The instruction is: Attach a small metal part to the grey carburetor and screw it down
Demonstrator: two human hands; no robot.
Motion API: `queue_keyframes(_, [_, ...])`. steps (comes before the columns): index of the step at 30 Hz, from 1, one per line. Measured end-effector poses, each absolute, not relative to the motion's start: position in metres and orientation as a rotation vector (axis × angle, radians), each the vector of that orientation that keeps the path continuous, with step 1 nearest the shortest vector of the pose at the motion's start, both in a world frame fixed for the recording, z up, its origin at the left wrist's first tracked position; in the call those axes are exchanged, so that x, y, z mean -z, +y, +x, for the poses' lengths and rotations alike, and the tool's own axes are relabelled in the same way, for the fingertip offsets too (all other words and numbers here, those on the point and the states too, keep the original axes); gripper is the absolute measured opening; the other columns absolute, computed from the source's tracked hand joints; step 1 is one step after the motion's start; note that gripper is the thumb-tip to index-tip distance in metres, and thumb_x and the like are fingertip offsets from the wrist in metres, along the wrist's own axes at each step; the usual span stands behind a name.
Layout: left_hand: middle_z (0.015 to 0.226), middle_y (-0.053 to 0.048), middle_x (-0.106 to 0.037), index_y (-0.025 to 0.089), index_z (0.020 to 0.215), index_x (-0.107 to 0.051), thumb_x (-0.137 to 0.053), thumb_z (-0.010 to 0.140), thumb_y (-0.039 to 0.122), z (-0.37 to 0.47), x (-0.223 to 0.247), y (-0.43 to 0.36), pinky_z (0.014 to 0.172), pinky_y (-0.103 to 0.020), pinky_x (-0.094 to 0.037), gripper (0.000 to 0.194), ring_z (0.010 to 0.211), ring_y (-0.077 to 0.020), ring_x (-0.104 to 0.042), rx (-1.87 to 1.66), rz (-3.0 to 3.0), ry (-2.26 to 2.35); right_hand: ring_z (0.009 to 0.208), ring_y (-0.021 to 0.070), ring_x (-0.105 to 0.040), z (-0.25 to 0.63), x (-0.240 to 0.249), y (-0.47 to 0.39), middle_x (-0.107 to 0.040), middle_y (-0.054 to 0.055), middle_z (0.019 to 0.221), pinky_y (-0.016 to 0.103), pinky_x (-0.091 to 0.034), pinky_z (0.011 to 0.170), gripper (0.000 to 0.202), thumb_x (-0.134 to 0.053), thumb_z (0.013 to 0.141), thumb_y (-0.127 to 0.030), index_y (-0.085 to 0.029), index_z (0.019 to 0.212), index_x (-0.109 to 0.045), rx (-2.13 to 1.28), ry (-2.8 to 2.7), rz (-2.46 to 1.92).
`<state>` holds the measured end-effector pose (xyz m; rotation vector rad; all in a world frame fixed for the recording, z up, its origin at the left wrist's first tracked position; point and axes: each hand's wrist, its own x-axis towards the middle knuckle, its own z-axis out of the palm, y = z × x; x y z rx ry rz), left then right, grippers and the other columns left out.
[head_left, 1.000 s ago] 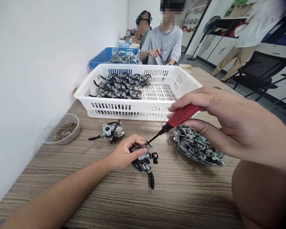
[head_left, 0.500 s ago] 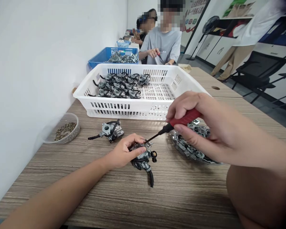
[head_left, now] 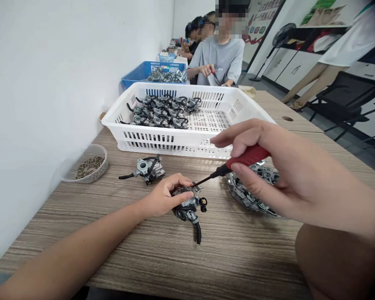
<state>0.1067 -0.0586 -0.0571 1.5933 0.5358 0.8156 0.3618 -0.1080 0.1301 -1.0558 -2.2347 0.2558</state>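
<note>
My left hand (head_left: 167, 196) grips a metal carburetor (head_left: 187, 205) with a black hose, holding it against the wooden table (head_left: 137, 246). In my right hand (head_left: 268, 166) is a screwdriver (head_left: 248, 157) with a red handle; its index finger is lifted off the handle. The dark shaft slants down left, and its tip meets the top of the carburetor beside my left thumb; the exact contact point is too small to see. A second carburetor (head_left: 146, 168) lies behind my left hand. Partly hidden by my right hand, a clear container (head_left: 237, 196) holds metal parts.
A white basket (head_left: 187, 139) holding several carburetors stands behind my hands. At the left, a clear bowl (head_left: 101, 171) contains small screws. Farther back are a blue crate (head_left: 134, 75) and a person in a grey shirt (head_left: 220, 56) with a screwdriver. The wall borders the table's left side.
The view has shifted slightly, so the background sits farther right. My right index finger has lifted and stretched out from the screwdriver handle. My left hand still grips the carburetor.
</note>
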Motion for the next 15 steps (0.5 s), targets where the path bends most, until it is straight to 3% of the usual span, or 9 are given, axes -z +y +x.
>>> queue_keyframes(3, [0.121, -0.01, -0.072, 0.021, 0.111, -0.068, -0.081, 0.097, 0.046, 0.107, 0.058, -0.058, 0.111, -0.04, -0.052, 0.032, 0.12, -0.023, -0.07, -0.816, 1.572, 0.528, 0.087, 0.0249, -0.076, 0.364, -0.131, -0.105, -0.079, 0.005, 0.108, 0.038, -0.061, 0.067, 0.015, -0.078, 0.097, -0.033, -0.03, 0.108, -0.069, -0.292, -2.311, -0.934])
queue_keyframes(6, [0.119, -0.01, -0.073, 0.02, 0.11, -0.068, -0.082, 0.096, 0.046, 0.107, 0.059, -0.058, 0.111, -0.04, -0.052, 0.032, 0.12, -0.0232, -0.071, -0.827, 1.563, 0.52, 0.061, 0.0189, -0.067, 0.362, -0.124, -0.102, -0.072, -0.002, 0.075, 0.033, -0.047, 0.052, 0.017, -0.083, 0.095, -0.036, -0.029, 0.098, -0.068, 0.044, -2.247, -0.97])
queue_keyframes(8, [0.118, -0.01, -0.072, 0.02, 0.11, -0.068, -0.082, 0.096, 0.045, 0.107, 0.059, -0.058, 0.11, -0.04, -0.053, 0.032, 0.118, -0.0229, -0.071, -0.829, 1.567, 0.517, 0.054, 0.0188, -0.061, 0.361, -0.122, -0.102, -0.067, -0.003, 0.064, 0.034, -0.04, 0.048, 0.022, -0.085, 0.093, -0.039, -0.029, 0.094, -0.066, 0.208, -2.213, -1.036])
queue_keyframes(9, [0.119, -0.01, -0.072, 0.02, 0.111, -0.067, -0.081, 0.096, 0.044, 0.107, 0.06, -0.058, 0.109, -0.04, -0.053, 0.031, 0.118, -0.0226, -0.071, -0.826, 1.569, 0.516, 0.055, 0.02, -0.063, 0.362, -0.122, -0.104, -0.07, -0.002, 0.067, 0.034, -0.041, 0.048, 0.023, -0.085, 0.092, -0.041, -0.029, 0.095, -0.065, 0.214, -2.224, -1.064])
queue_keyframes(11, [0.12, -0.01, -0.071, 0.02, 0.113, -0.067, -0.08, 0.097, 0.042, 0.107, 0.06, -0.058, 0.108, -0.04, -0.053, 0.03, 0.118, -0.0223, -0.07, -0.812, 1.574, 0.518, 0.07, 0.0248, -0.072, 0.366, -0.124, -0.107, -0.079, 0.004, 0.095, 0.038, -0.052, 0.054, 0.027, -0.085, 0.09, -0.042, -0.029, 0.104, -0.065, 0.123, -2.296, -1.101])
queue_keyframes(13, [0.121, -0.01, -0.071, 0.02, 0.114, -0.066, -0.08, 0.098, 0.041, 0.107, 0.059, -0.058, 0.108, -0.04, -0.052, 0.03, 0.118, -0.0226, -0.07, -0.801, 1.576, 0.521, 0.098, 0.0305, -0.076, 0.373, -0.129, -0.11, -0.074, 0.011, 0.129, 0.042, -0.062, 0.069, 0.031, -0.082, 0.09, -0.036, -0.029, 0.114, -0.064, 0.019, -2.369, -1.073])
queue_keyframes(15, [0.121, -0.01, -0.07, 0.02, 0.114, -0.065, -0.08, 0.098, 0.041, 0.107, 0.056, -0.059, 0.107, -0.039, -0.052, 0.03, 0.116, -0.0225, -0.069, -0.792, 1.573, 0.526, 0.111, 0.0305, -0.074, 0.38, -0.132, -0.111, -0.07, 0.012, 0.137, 0.042, -0.066, 0.078, 0.029, -0.077, 0.093, -0.027, -0.029, 0.119, -0.064, -0.097, -2.418, -0.976])
